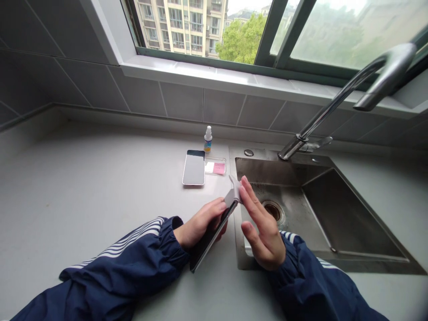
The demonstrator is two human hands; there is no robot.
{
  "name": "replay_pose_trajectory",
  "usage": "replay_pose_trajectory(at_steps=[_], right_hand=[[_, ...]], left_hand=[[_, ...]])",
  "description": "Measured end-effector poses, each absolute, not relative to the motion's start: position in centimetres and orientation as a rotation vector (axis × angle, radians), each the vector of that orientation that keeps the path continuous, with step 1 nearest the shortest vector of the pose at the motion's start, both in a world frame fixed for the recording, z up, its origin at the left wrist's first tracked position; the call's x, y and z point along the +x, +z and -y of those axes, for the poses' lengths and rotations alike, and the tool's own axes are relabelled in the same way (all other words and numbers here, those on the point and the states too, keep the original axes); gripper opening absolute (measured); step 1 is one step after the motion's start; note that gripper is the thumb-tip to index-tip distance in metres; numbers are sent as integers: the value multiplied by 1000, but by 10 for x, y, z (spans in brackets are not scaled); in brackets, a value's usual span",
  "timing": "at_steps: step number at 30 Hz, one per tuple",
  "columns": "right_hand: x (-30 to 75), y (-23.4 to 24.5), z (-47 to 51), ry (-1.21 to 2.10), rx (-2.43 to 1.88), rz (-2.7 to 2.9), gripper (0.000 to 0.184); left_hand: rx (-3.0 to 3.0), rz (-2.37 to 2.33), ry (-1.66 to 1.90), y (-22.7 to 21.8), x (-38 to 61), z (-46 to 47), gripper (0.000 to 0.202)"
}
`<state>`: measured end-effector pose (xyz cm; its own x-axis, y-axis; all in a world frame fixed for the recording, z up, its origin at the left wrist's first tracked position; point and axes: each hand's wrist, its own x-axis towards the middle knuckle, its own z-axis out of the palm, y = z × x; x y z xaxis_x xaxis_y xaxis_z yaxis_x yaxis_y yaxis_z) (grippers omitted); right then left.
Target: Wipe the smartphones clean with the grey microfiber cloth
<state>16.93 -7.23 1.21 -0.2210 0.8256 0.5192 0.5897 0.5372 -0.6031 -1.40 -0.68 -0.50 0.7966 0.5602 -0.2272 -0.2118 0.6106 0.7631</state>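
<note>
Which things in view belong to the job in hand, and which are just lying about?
In hand:
dark flat device, held by the left hand
pale cloth at its upper end, touched by the right hand

Apparently lying about, untouched:
light-framed phone
clear case beside it
small bottle; may belong, unclear
</note>
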Motion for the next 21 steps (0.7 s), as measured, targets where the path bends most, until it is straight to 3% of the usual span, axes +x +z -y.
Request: replay_pose_trajectory(at_steps=[4, 7, 13, 18, 21], right_hand=[[163, 11, 75, 291, -1113, 2025, 61], [161, 8, 74, 268, -1178, 2037, 61], [162, 1, 71, 247, -1267, 2115, 65], [159, 0, 67, 124, -1312, 2168, 62], [158, -1, 65, 100, -1325, 2193, 58]], left_hand=[[1010, -511, 275, -14, -17, 11, 69], [1004, -426, 187, -22, -20, 6, 80], [606, -320, -33, -20, -20, -1, 63], [326, -319, 138, -14, -14, 1, 50], [311, -327, 188, -11, -13, 0, 54]])
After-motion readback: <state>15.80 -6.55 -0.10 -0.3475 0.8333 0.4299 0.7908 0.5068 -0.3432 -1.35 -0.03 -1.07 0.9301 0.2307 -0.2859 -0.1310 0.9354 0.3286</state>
